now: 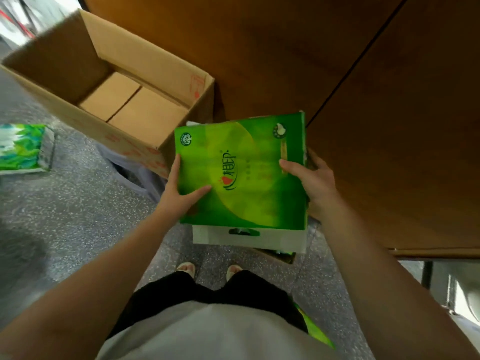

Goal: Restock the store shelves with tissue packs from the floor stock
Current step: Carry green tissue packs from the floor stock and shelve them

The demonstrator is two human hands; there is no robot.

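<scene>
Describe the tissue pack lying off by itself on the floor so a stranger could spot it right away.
Start at the big open cardboard box on the speckled grey floor. Look down its left side toward the picture's left edge: the lone tissue pack lies flat there. Unlike the plain green pack gripped by the left hand and right hand, it has a leafy green, blue and white print, and nobody touches it.

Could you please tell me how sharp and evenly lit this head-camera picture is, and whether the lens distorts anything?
Head view: the green tissue pack held by the left hand and right hand is fairly sharp; the cardboard box and the floor pack at left are motion-blurred; the wide lens bows the forearms; the top-left corner is blown out, and a soft shadow darkens the floor.
</scene>
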